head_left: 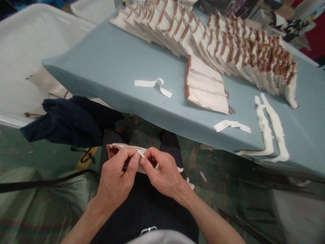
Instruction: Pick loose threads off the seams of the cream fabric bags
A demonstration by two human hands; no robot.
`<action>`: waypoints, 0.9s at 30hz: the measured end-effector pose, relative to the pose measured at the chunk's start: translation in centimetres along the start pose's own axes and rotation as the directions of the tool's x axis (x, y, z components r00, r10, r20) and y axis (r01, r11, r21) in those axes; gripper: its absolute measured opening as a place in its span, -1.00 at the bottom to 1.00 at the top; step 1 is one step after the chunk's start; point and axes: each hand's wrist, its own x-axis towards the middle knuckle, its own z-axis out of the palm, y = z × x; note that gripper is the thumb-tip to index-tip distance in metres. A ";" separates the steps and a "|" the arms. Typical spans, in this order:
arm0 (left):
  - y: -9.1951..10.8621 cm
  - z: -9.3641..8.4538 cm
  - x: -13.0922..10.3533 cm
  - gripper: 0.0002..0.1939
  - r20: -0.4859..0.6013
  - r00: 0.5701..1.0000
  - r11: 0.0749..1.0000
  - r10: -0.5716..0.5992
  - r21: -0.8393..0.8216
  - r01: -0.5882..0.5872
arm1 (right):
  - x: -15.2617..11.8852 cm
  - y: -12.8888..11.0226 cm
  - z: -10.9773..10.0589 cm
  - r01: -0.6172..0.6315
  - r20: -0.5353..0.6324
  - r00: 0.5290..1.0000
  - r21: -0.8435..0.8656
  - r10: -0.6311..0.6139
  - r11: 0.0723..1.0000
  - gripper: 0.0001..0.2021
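Above my lap, my left hand (118, 174) and my right hand (164, 171) meet fingertip to fingertip. Thumbs and forefingers of both pinch a small white piece (141, 154); whether it is a loose strip or part of the cloth beneath cannot be made out. Behind the hands, a cream cloth piece (127, 146) with brown edging lies across my thighs, largely covered by my fingers. On the blue-covered table (101, 61) ahead, one flat cream cloth piece (207, 86) with brown trim lies in front of a long row of similar pieces (193, 34), stacked overlapping.
A curled white strip (148, 83), a shorter white strip (232, 125) and long cream strips (278, 130) lie on the table, the long ones reaching its near edge. Dark blue cloth (68, 118) hangs at left beside a white bin (45, 30). A greenish sack (45, 206) stands lower left.
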 end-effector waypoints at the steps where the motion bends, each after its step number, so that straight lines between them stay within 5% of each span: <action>1: -0.1 0.4 -0.2 -0.85 -0.016 0.996 0.993 -0.085 -0.083 0.083 | -0.1 0.4 0.4 0.007 -0.010 1.000 0.042 -0.007 0.999 -0.72; 4: 0.0 1.9 -0.4 -0.74 0.041 0.928 0.805 -0.371 -0.484 0.343 | -0.2 1.5 1.7 0.073 -0.056 0.996 0.225 -0.062 0.972 -0.69; 6: 0.5 2.8 -0.2 -0.65 0.113 0.883 0.647 -0.455 -0.640 0.415 | -0.2 2.2 2.3 0.169 -0.103 0.984 0.338 -0.142 0.926 -0.70; 11: 2.0 3.4 1.0 -0.59 0.184 0.855 0.522 -0.484 -0.724 0.451 | 0.5 3.2 2.8 0.370 -0.213 0.928 0.464 -0.305 0.804 -0.70; 16: 1.7 3.0 1.8 -0.58 0.250 0.871 0.492 -0.423 -0.743 0.453 | 1.2 2.9 1.5 0.301 -0.182 0.953 0.521 -0.240 0.799 -0.63; 20: 0.3 2.1 1.9 -0.55 0.259 0.928 0.630 -0.269 -0.681 0.373 | 1.5 2.6 0.1 0.240 -0.106 0.971 0.480 -0.215 0.844 -0.55; 23: 0.1 1.0 2.2 -0.48 0.205 0.970 0.848 -0.128 -0.486 0.214 | 1.6 2.3 -0.5 0.219 -0.082 0.976 0.413 -0.204 0.884 -0.54; 27: 0.9 -0.3 3.0 -0.47 0.217 0.976 0.975 -0.022 -0.211 0.069 | 1.9 1.7 -0.8 0.199 -0.059 0.980 0.324 -0.190 0.925 -0.58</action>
